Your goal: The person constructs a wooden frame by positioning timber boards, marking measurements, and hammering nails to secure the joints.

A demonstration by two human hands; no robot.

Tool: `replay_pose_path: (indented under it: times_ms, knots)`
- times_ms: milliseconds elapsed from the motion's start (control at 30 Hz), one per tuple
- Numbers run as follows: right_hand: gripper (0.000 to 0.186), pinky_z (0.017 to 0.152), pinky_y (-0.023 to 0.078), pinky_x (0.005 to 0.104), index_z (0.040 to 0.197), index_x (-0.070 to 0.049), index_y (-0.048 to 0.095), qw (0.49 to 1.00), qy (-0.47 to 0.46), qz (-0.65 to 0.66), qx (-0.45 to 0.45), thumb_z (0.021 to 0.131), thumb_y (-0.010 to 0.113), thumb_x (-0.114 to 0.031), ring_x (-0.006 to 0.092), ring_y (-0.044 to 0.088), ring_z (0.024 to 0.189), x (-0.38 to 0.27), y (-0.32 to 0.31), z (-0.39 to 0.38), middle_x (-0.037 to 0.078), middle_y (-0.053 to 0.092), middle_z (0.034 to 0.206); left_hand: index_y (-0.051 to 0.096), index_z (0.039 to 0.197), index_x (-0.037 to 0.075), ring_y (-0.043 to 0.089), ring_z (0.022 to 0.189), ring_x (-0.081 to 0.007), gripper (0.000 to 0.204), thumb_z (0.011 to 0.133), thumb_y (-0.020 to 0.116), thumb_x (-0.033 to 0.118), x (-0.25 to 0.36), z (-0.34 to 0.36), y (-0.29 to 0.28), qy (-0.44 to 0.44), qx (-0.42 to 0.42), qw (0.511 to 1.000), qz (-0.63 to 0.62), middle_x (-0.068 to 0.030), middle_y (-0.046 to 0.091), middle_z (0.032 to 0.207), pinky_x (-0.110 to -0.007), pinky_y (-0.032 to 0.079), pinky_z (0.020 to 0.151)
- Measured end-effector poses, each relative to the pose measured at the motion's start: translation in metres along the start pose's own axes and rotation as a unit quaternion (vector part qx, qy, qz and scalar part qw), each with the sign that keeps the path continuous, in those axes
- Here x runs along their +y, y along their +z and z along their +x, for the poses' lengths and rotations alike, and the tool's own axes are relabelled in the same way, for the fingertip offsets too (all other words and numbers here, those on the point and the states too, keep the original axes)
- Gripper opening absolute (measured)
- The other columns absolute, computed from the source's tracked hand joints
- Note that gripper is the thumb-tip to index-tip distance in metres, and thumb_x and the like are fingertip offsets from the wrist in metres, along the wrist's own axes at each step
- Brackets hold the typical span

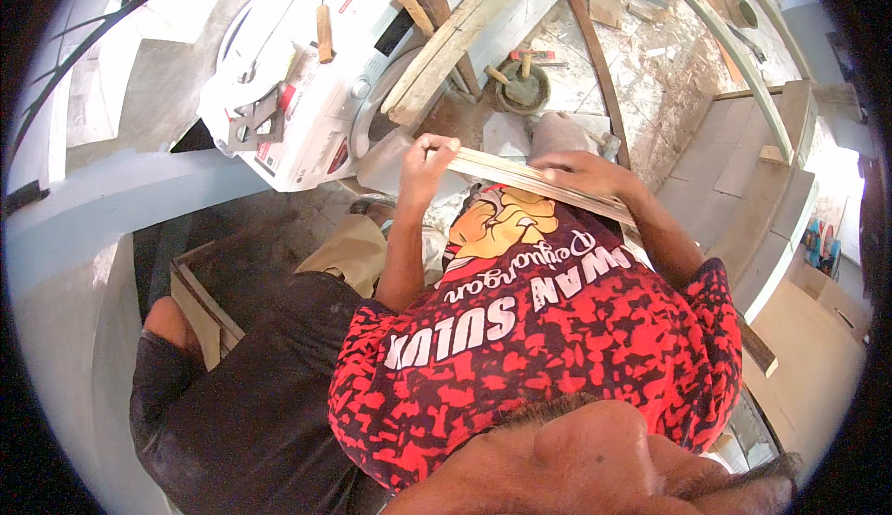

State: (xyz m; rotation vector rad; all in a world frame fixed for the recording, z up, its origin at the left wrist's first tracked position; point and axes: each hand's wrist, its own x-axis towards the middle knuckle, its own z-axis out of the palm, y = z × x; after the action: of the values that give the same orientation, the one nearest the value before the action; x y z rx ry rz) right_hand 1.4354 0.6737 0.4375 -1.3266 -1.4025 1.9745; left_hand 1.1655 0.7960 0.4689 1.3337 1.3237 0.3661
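Fingers (444,144) of the left hand (426,165) are curled closed, pinching one end of a bundle of thin, pale wooden strips (502,170). The right hand (591,177) lies across the strips farther along, its fingers bent over them; whether they grip underneath, I cannot tell. The bundle slants in front of the person's red-and-black shirt (548,357), its left end higher in view. Beyond the left hand stands a white washing machine (316,138), with a pointed, wooden-handled tool (324,33) lying on top. A thick wooden beam (465,36) slopes beside the machine. Ahead of the hands, a round bucket (505,102) sits on the debris-strewn floor (650,125), tool handles sticking out of it.
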Motion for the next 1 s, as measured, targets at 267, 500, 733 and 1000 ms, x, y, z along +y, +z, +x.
replay_pose_path:
  times_ms: [267,500,733,1000]
  knots:
    - [0.054,0.103,0.036,0.0344,0.127,-0.005,0.054,0.992,0.120,0.008,0.042,0.092,0.052,-0.046,0.0259,0.051,0.118,0.050,-0.012,-0.087,0.015,0.056,0.127,0.060,0.092,0.002,0.050,0.072,-0.0047,0.023,0.087,0.067,0.023,-0.026,0.003,0.008,-0.048,-0.023,0.994,-0.097,0.0013,0.058,0.082,-0.021,0.042,0.066]
    - [0.049,0.101,0.037,0.0346,0.126,-0.004,0.055,0.992,0.079,0.076,0.059,0.093,0.053,-0.042,0.0248,0.051,0.117,0.059,-0.001,-0.085,0.013,0.057,0.125,0.062,0.094,0.000,0.053,0.074,-0.0057,0.025,0.086,0.068,0.023,-0.007,0.015,0.005,-0.038,-0.054,0.997,-0.036,-0.0006,0.060,0.084,-0.021,0.043,0.068]
    - [0.048,0.100,0.039,0.0330,0.124,-0.003,0.055,0.993,0.065,0.051,0.081,0.095,0.051,-0.040,0.0230,0.052,0.116,0.063,0.001,-0.088,0.013,0.057,0.124,0.062,0.096,-0.001,0.054,0.076,-0.0069,0.028,0.085,0.070,0.024,-0.008,0.015,0.015,-0.036,-0.055,0.998,-0.024,-0.0012,0.061,0.086,-0.022,0.044,0.070]
    - [0.050,0.100,0.038,0.0332,0.127,-0.002,0.052,0.994,0.059,0.069,0.062,0.095,0.049,-0.040,0.0236,0.051,0.118,0.051,0.007,-0.085,0.014,0.055,0.125,0.064,0.099,-0.002,0.056,0.078,-0.0090,0.032,0.082,0.071,0.024,-0.004,0.014,0.003,-0.036,-0.070,0.997,0.007,-0.0035,0.063,0.088,-0.024,0.045,0.071]
